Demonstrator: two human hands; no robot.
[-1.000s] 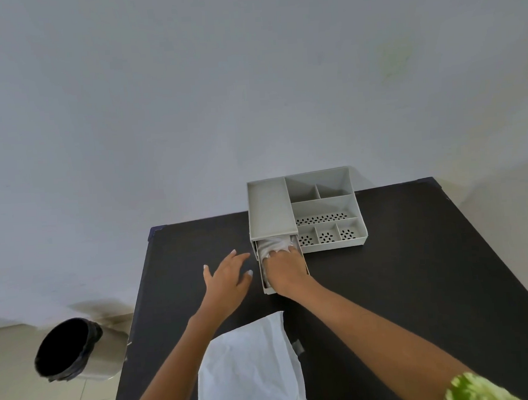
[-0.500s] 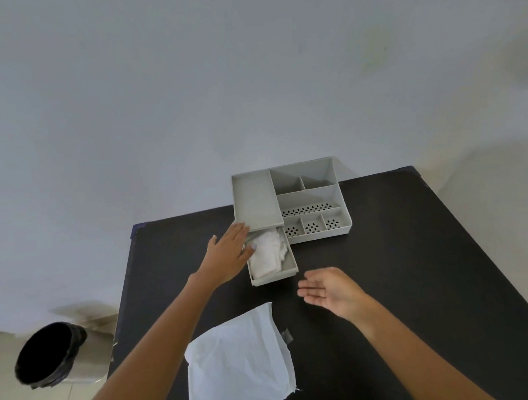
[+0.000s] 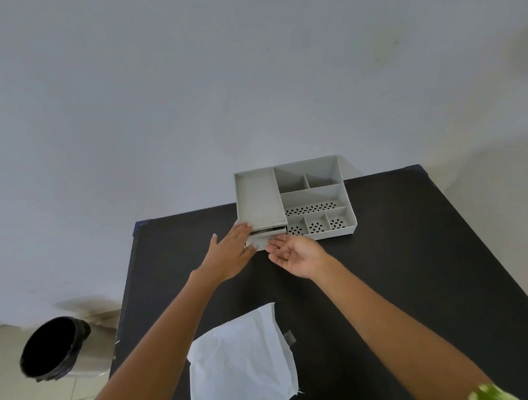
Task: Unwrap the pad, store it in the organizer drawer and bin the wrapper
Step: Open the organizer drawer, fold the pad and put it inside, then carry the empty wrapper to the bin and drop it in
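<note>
Two hands (image 3: 233, 252) (image 3: 297, 252), one drawer (image 3: 263, 237), one wrapper (image 3: 241, 362)

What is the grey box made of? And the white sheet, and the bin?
The box looks like matte grey plastic: thin moulded walls and punched holes. The white sheet seems thin paper or non-woven wrap, since it is creased with a frayed corner; which one is unclear. The bin looks like brushed metal, lined with a glossy black plastic bag.
</note>
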